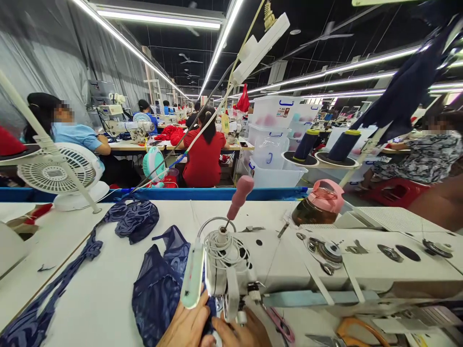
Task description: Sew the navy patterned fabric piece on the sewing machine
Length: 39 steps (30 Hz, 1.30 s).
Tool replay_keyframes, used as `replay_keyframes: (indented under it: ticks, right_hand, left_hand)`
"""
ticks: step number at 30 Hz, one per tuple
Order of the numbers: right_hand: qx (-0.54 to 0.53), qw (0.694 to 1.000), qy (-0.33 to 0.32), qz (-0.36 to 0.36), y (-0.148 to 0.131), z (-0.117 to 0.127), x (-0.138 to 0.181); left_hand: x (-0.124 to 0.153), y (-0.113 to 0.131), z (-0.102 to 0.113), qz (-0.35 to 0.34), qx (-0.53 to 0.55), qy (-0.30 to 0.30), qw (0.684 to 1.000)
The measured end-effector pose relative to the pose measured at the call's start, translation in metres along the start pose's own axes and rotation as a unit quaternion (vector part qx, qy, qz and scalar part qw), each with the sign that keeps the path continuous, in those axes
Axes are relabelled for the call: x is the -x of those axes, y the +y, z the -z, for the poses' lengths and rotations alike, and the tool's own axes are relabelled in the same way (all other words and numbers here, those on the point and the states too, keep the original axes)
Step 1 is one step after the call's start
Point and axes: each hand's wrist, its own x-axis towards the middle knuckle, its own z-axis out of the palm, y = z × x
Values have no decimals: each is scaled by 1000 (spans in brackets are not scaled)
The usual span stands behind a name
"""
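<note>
At the bottom centre, my left hand (pixel 190 322) lies with its fingers stretched out on navy patterned fabric (pixel 157 284), just left of the sewing machine's needle area. My right hand (pixel 246 331) is on the other side, partly hidden by the machine head (pixel 217 277). Its fingers are bent in at the edge of the same fabric under the presser foot area. A lit pale-green lamp (pixel 192 277) hangs on the machine head over my left fingers. The needle and the stitching spot are mostly hidden.
A pink-handled screwdriver (pixel 240 197) stands in the machine top. More navy fabric (pixel 137 219) trails leftward. Pink snips (pixel 280 324) and orange-handled scissors (pixel 361 332) lie right. A pink-lidded jug (pixel 320 202), a white fan (pixel 61 171) and thread cones (pixel 306 145) stand behind. Several people sit beyond.
</note>
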Motion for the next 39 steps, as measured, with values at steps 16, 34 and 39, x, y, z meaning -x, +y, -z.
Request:
replay_keyframes:
  ticks: [16,34,39]
  right_hand:
    - [13,999,-29,-2,8,-9,12]
    - [-13,1000,-17,-9,12,10,-7]
    - [-29,997,-60,-41,7,28,-17]
  left_hand:
    - [-28,3,12,-26,-23,14,999]
    - [-11,9,0,22,16,130,991]
    - [-7,12,-1,38,18,111,993]
